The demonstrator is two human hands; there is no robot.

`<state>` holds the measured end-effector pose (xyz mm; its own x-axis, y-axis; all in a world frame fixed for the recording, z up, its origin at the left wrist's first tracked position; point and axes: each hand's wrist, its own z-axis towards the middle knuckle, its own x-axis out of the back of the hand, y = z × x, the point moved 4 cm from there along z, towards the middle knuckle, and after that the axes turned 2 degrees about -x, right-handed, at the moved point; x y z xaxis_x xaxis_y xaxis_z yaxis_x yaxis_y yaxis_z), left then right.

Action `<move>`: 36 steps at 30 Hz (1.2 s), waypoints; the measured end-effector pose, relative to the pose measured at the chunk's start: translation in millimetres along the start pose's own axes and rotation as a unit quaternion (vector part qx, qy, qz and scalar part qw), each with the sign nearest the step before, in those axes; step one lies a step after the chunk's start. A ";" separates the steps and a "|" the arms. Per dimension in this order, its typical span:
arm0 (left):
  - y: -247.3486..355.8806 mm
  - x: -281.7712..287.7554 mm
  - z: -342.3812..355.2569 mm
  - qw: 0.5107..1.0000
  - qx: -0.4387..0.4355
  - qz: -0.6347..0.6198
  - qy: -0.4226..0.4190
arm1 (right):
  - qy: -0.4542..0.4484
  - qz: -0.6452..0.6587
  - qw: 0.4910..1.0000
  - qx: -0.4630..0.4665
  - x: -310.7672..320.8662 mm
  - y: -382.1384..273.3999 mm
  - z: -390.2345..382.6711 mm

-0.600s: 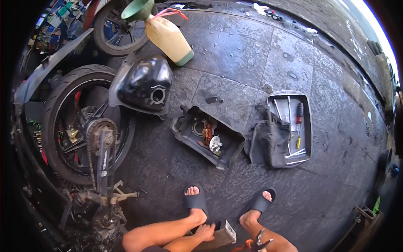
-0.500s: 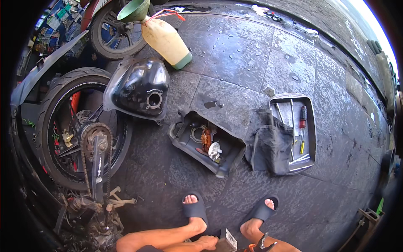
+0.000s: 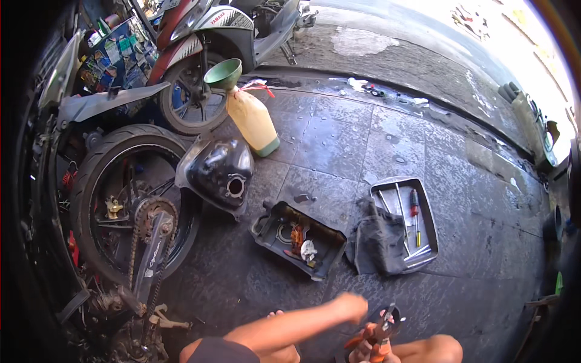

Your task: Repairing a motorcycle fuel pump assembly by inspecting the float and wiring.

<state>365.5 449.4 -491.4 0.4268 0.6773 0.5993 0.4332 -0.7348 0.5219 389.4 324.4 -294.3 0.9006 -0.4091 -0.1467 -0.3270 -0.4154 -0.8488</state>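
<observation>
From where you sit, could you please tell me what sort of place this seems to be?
It looks like a motorcycle repair workshop, probably a small one: a scooter, what appears to be a loose black fuel tank, and a tray with a screwdriver all show.

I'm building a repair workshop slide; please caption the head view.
Orange-handled pliers in the right hand, left hand held out, before a black box of parts and a tool tray.

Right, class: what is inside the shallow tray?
The tray holds a red-and-black screwdriver, long metal rods and shorter silvery pieces. Dark fabric covers its left part, hiding anything beneath.
</observation>
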 end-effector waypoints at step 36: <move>-27.3 77.0 -215.6 0.502 -0.108 -0.481 0.711 | 0.059 0.249 0.960 0.116 -4.0 -15.1 36.2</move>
<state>215.3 513.7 -328.7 -0.9613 0.1249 -0.2457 -0.2659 -0.1850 0.9461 401.1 361.8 -299.3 0.6050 -0.6055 -0.5170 -0.6243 0.0423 -0.7801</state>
